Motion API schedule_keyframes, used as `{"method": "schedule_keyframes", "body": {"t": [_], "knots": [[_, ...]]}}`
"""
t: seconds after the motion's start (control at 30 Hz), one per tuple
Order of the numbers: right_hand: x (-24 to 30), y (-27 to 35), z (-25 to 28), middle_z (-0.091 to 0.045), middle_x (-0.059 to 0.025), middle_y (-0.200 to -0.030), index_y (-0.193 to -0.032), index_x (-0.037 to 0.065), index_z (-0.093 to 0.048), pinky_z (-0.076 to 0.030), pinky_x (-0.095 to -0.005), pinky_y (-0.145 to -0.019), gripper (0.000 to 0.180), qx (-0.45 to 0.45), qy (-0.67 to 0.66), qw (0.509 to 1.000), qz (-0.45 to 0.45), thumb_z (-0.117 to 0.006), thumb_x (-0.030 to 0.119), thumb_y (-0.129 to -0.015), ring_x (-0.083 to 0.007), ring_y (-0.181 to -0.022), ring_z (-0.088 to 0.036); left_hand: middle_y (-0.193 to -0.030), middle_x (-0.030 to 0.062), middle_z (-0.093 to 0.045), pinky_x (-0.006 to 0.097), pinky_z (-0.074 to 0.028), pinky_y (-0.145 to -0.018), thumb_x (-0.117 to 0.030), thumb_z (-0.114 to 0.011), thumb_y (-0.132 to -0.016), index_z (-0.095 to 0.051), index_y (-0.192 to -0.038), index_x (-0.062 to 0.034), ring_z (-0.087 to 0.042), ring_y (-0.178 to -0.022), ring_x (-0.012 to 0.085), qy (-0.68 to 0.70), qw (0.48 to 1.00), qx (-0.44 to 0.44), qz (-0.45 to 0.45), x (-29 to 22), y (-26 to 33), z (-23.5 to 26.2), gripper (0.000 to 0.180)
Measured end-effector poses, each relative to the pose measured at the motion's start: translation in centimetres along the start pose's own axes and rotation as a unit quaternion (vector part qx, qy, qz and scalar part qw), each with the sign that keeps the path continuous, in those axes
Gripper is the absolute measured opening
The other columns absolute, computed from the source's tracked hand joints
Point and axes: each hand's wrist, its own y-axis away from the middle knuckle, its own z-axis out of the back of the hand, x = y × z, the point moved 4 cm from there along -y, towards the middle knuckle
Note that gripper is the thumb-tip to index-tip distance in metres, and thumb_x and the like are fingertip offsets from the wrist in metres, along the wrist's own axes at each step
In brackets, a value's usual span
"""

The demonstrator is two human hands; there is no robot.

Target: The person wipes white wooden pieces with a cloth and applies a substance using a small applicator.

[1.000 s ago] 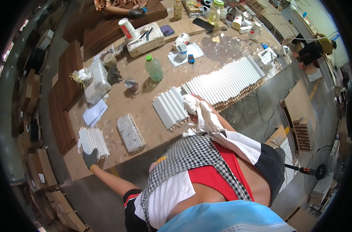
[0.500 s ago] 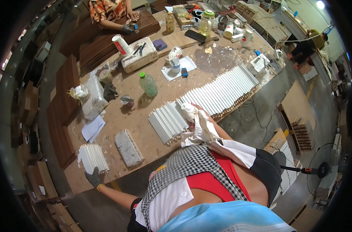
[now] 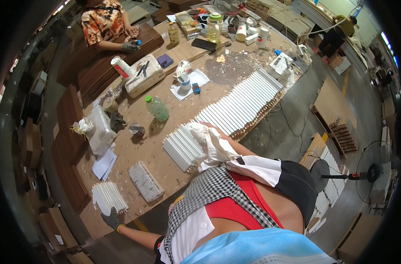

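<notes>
My left hand (image 3: pixel 110 218), in a dark grey glove, is at the near end of a small row of white strips (image 3: pixel 110 197) by the table's left corner. Its fingers look spread and touch the strip ends. A crumpled white cloth (image 3: pixel 211 143) is bunched in my right hand (image 3: pixel 203 123), which is mostly hidden by it. The cloth rests where a short group of white strips (image 3: pixel 183 147) meets a long row of white strips (image 3: pixel 240 103). These strips lie side by side along the table's right edge.
A speckled white block (image 3: pixel 146 181) lies between the strip groups. Beyond are a green-capped bottle (image 3: pixel 157 109), a cup (image 3: pixel 184 81), a plastic-wrapped bundle (image 3: pixel 101 130) and white paper (image 3: pixel 104 165). A co-worker (image 3: pixel 104 26) works across the table. A fan (image 3: pixel 373 172) stands at right.
The whole view has shifted, so the table appears farther left. My right hand stays at the join of the strips with the cloth; my left hand remains at the small row.
</notes>
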Motion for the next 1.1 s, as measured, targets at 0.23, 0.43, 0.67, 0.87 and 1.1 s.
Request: {"method": "schedule_keyframes", "body": {"t": [0.23, 0.43, 0.67, 0.87, 1.1], "knots": [[1.3, -0.9, 0.0, -0.068, -0.0036, -0.096, -0.122, 0.004, -0.063, -0.052, -0.0254, -0.072, 0.054, 0.002, -0.002, 1.0, 0.0, -0.059, 0.052, -0.097, -0.0127, -0.079, -0.064, -0.143, 0.0235, -0.048, 0.055, -0.041, -0.107, -0.057, -0.076, -0.081, -0.053, -0.136, -0.0009, -0.047, -0.129, 0.0464, -0.361, 0.867, -0.323, -0.119, -7.6, 4.6, -0.4, 0.082], [3.8, -1.9, 0.7, -0.068, -0.0033, -0.095, -0.122, 0.003, -0.064, -0.052, -0.0249, -0.072, 0.055, -0.017, 0.007, 1.0, 0.0, -0.06, 0.052, -0.097, -0.0122, -0.078, -0.064, -0.149, 0.0239, -0.041, 0.044, -0.039, -0.112, -0.036, -0.062, -0.098, -0.045, -0.144, -0.0046, -0.041, -0.138, 0.0375, -0.036, 0.935, -0.124, -0.33, -20.9, 14.9, -13.5, 0.058], [10.7, -1.2, -1.1, -0.064, -0.0001, -0.084, -0.116, 0.004, -0.068, -0.048, -0.024, -0.066, 0.054, -0.216, 0.178, 0.931, 0.234, -0.058, 0.053, -0.098, -0.0103, -0.069, -0.058, -0.158, 0.0262, -0.027, 0.049, -0.026, -0.118, -0.039, -0.061, -0.098, -0.036, -0.149, -0.0014, -0.027, -0.146, 0.0415, 0.119, 0.901, 0.221, -0.353, -31.1, 25.0, -20.8, 0.069], [10.9, -0.2, -6.8, -0.061, -0.01, -0.073, -0.087, 0.007, -0.066, -0.049, -0.0363, -0.059, 0.04, -0.245, 0.7, 0.543, 0.395, -0.066, 0.047, -0.092, -0.0253, -0.064, -0.064, -0.158, 0.0295, -0.024, 0.047, -0.024, -0.12, -0.042, -0.055, -0.1, -0.03, -0.151, 0.0027, -0.026, -0.146, 0.0433, 0.097, 0.902, 0.311, -0.283, -27.1, 26.3, -26.6, 0.073], [5.1, -2.7, 0.7, -0.06, -0.0138, -0.127, -0.12, 0.02, -0.066, -0.036, -0.0539, -0.102, 0.041, -0.146, 0.88, 0.36, 0.273, -0.077, 0.031, -0.081, -0.0316, -0.118, -0.054, -0.158, 0.0285, -0.025, 0.047, -0.024, -0.12, -0.043, -0.052, -0.102, -0.029, -0.152, 0.0042, -0.026, -0.146, 0.0426, 0.144, 0.897, 0.375, -0.184, -28.8, 27.5, -25.5, 0.072]]}}
